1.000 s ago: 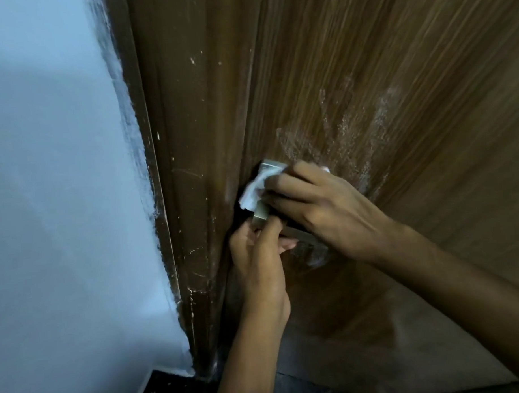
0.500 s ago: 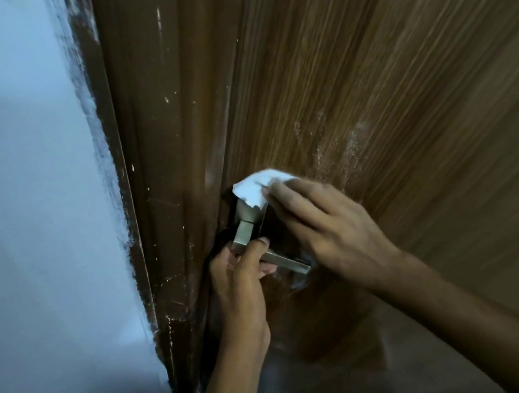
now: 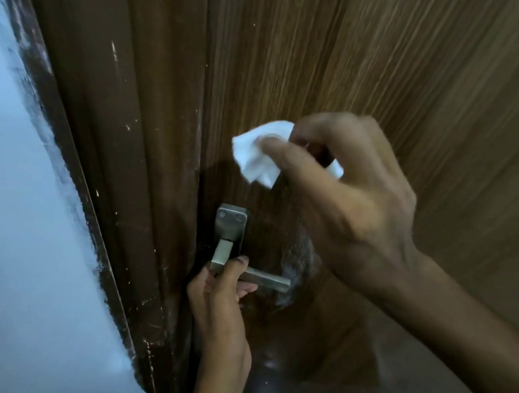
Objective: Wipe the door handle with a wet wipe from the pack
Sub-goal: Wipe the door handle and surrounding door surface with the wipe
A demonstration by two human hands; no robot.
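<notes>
Head view: a brown wooden door (image 3: 351,75) is seen from close by, with its darker frame (image 3: 110,172) at the left and a pale blue wall (image 3: 25,263) beyond that. A metal door handle (image 3: 249,277) is mounted near the door's edge; its plate (image 3: 233,226) is upright and its lever is turned out toward the right.

The left hand (image 3: 219,312) is raised from below and is closed on the lever near its bend, with the thumb laid over the top of the bar and the fingers curled beneath it. The free end of the lever is left uncovered.

The right hand (image 3: 350,210) is held above and to the right of the handle, clear of it. A crumpled white wet wipe (image 3: 260,158) is pinched between its thumb and bent fingers, the hand being closed around it. The wipe is bunched, with a loose corner hanging down, and is held in front of the door above the plate, apart from the metal. Whether the wipe is touching the door cannot be told.

A dull whitish smear (image 3: 298,259) is seen on the wood just right of the lever.
</notes>
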